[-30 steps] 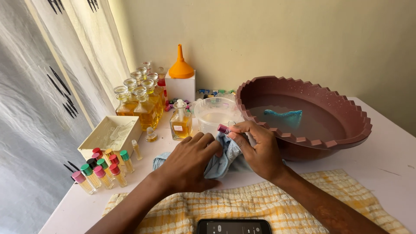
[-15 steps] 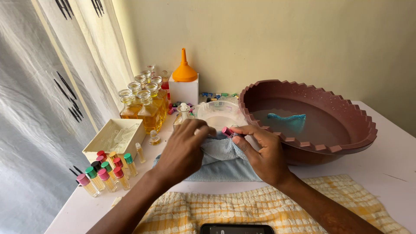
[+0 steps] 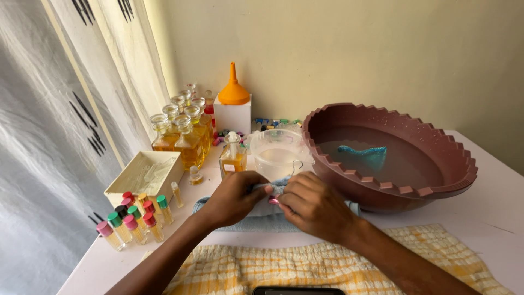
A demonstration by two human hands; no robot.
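Observation:
My left hand and my right hand meet over a light blue cloth lying on the white table. Both hands pinch the cloth together with a small vial with a pink cap, which is mostly hidden between the fingers. Just behind the hands stands a clear plastic tub with cloudy liquid. To the right sits a big brown basin of water with a teal cloth sunk in it.
Several small vials with coloured caps stand at the left front, beside an open white box. Glass bottles of amber liquid and an orange funnel on a white box are behind. A yellow checked towel lies at the front.
Both hands have drawn closer together on the cloth, and the pink-capped vial is now more wrapped in the fingers and the cloth. The view has tilted slightly.

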